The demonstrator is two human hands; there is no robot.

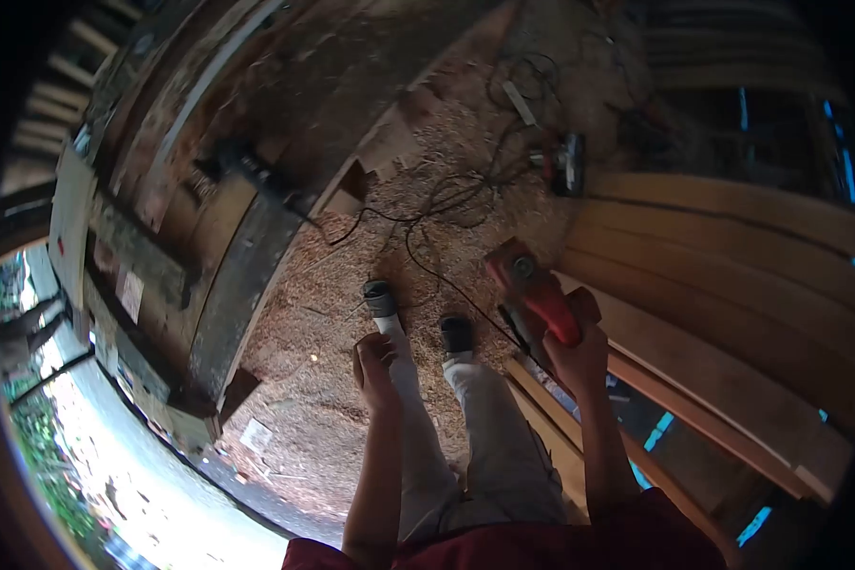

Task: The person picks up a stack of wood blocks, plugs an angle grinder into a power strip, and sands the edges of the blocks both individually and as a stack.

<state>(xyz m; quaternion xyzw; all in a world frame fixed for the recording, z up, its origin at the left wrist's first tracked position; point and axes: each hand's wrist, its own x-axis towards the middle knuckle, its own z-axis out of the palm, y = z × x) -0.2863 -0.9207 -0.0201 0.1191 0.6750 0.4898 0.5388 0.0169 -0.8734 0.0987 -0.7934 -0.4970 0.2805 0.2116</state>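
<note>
A red power tool is in my right hand, whose fingers wrap round its handle. The tool hangs above the floor beside the stacked planks, and a dark cord runs near it. My left hand is in front of my left leg with its fingers curled; whether anything small is inside them is hidden. My two dark shoes stand on the floor below.
Wood shavings cover the floor. Long planks lie at the right. A workbench on the left bears a dark tool. Another red and silver tool lies ahead among coiled cords.
</note>
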